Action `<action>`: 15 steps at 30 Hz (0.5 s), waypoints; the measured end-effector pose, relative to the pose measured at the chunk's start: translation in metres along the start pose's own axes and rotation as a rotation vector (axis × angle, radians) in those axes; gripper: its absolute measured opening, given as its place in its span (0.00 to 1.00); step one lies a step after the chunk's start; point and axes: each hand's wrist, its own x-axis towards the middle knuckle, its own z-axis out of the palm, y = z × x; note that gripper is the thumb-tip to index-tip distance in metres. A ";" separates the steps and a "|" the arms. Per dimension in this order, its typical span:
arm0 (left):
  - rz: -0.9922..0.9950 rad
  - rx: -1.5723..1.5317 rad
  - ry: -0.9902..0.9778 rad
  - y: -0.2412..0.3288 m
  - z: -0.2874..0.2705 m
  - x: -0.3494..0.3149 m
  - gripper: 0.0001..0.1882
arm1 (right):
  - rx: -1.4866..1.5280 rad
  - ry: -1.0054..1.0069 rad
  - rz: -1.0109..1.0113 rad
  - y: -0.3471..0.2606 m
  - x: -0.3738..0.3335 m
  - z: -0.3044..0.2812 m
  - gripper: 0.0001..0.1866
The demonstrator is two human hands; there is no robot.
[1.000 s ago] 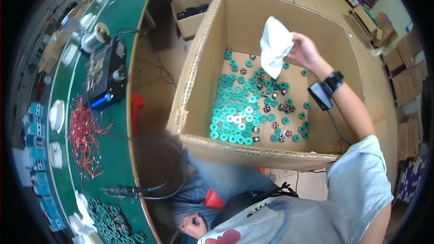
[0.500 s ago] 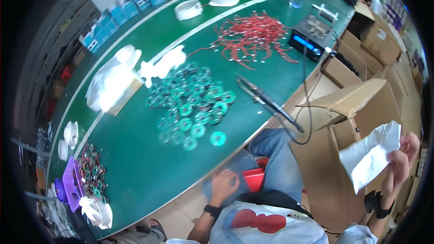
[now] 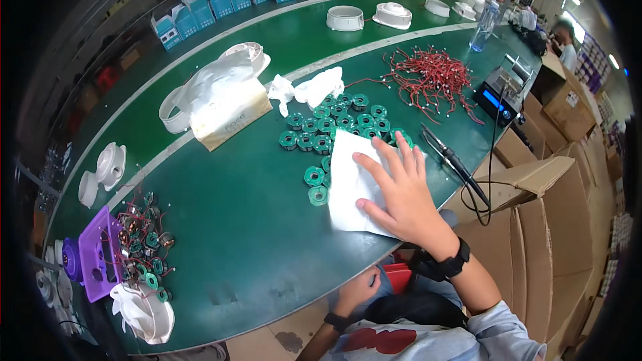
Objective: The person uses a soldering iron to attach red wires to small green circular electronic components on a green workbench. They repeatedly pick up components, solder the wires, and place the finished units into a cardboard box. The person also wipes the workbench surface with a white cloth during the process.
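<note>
**While a white sheet is pressed flat at the bench's near edge**

Head view: the right hand (image 3: 400, 194) is laid open, fingers spread, on a creased white paper sheet (image 3: 348, 184) partly covering green spools (image 3: 334, 124). The left hand (image 3: 356, 289) is held below the green bench (image 3: 254, 227), its grip impossible to tell.

Matt white paper sheet (image 3: 351, 184) on smooth green table (image 3: 254, 227)

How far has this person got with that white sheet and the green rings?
Done: the white sheet lies flat on the green table, over the edge of the green rings. In hand: the right hand presses it down, fingers spread; the left hand is low by the lap. Left: most rings are uncovered, and the red wires lie untouched.
</note>
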 end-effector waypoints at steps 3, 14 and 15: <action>0.033 -0.061 0.041 -0.013 0.013 -0.004 0.07 | -0.027 -0.053 0.030 0.006 0.004 0.011 0.38; 0.057 0.054 -0.006 -0.040 0.041 -0.015 0.10 | -0.026 0.170 -0.228 0.000 -0.031 -0.005 0.24; 0.020 0.079 -0.047 -0.040 0.041 -0.015 0.11 | -0.018 0.179 -0.255 -0.005 -0.036 -0.003 0.21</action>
